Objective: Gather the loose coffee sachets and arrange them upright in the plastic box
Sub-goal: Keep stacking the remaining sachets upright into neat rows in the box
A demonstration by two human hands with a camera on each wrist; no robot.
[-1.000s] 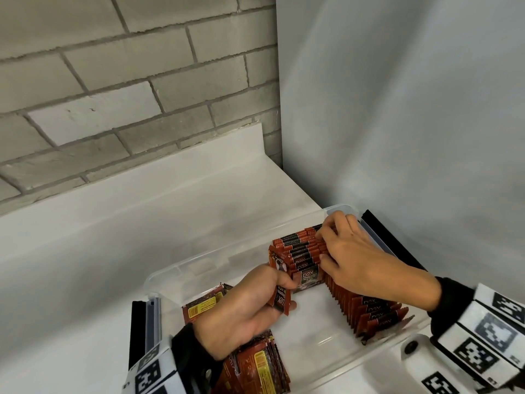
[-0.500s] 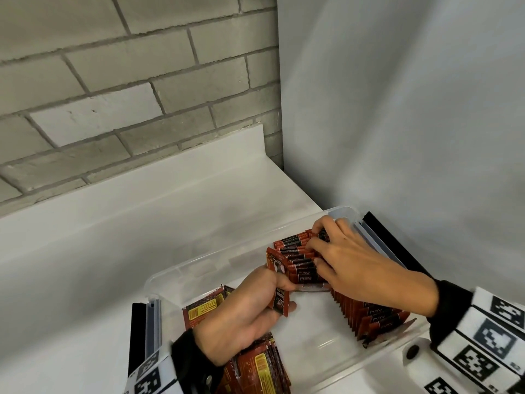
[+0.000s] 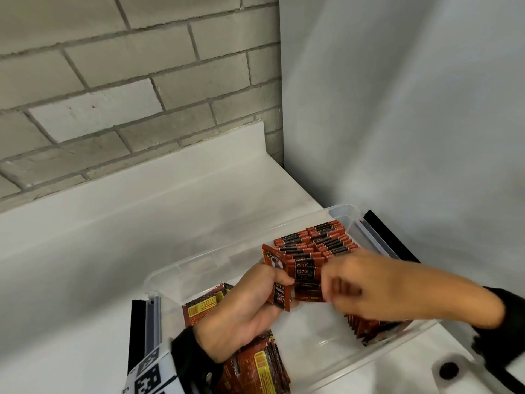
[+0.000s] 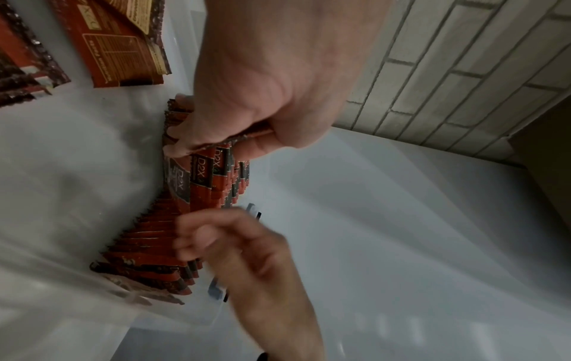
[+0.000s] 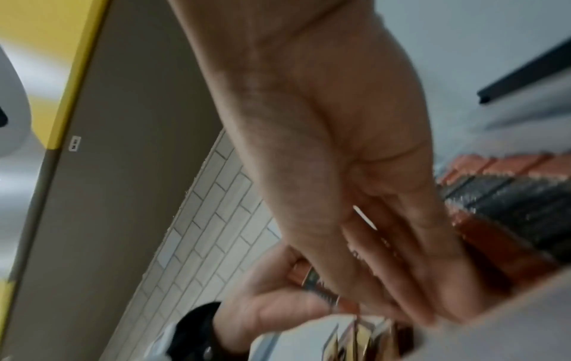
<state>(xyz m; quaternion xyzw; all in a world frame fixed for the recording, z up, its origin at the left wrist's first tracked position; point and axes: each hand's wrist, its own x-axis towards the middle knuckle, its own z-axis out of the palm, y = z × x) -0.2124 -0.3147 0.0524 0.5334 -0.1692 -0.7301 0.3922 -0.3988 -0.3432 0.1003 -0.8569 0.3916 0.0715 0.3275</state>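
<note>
Head view shows our left hand (image 3: 244,314) curled round a small sheaf of sachets (image 3: 279,282), pinched between thumb and fingers over the box (image 3: 159,280). Our right hand (image 3: 377,288) reaches toward that sheaf, blurred; we cannot tell whether it grips anything. Two rows (image 3: 315,245) of sachets stand upright against the far right of the box, one running back to the corner, one toward the near wall; too many to count. One loose pile (image 3: 255,368) lies flat at the near left. We judge these sachets light, thin and floppy, with slick foil faces, so a single one may slip or fold. Better to take them by the long edges, several together, and lean them on the row.
</note>
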